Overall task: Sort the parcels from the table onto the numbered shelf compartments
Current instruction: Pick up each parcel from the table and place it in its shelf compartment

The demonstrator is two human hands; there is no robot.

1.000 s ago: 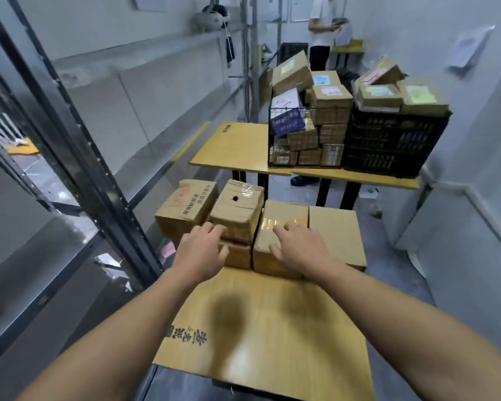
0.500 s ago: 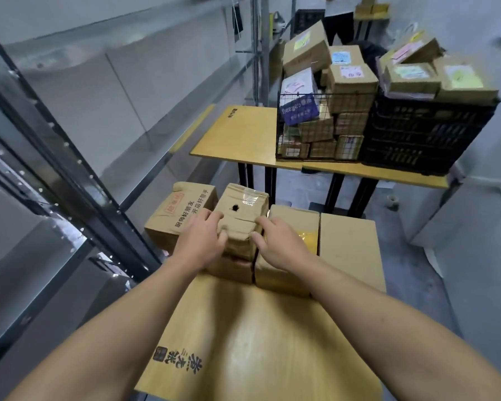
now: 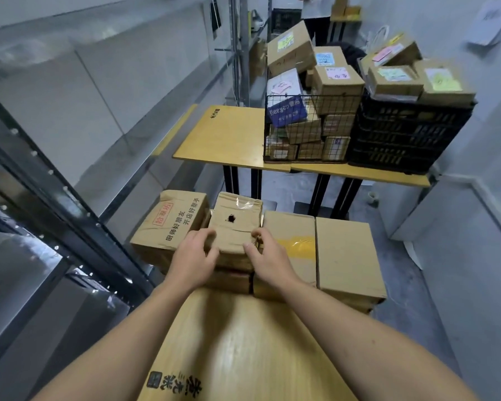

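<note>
Both hands, left [image 3: 192, 260] and right [image 3: 268, 257], grip the punctured box [image 3: 234, 228], fingers curled. Beside it, other boxes [image 3: 343, 256] remain; the shelf [image 3: 104, 82] looks unfilled.

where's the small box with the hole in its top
Head view, centre: the small brown cardboard box with a hole on top sits on a second box, gripped by the left hand and right hand, between a red-printed carton and a yellow-taped box.
</note>
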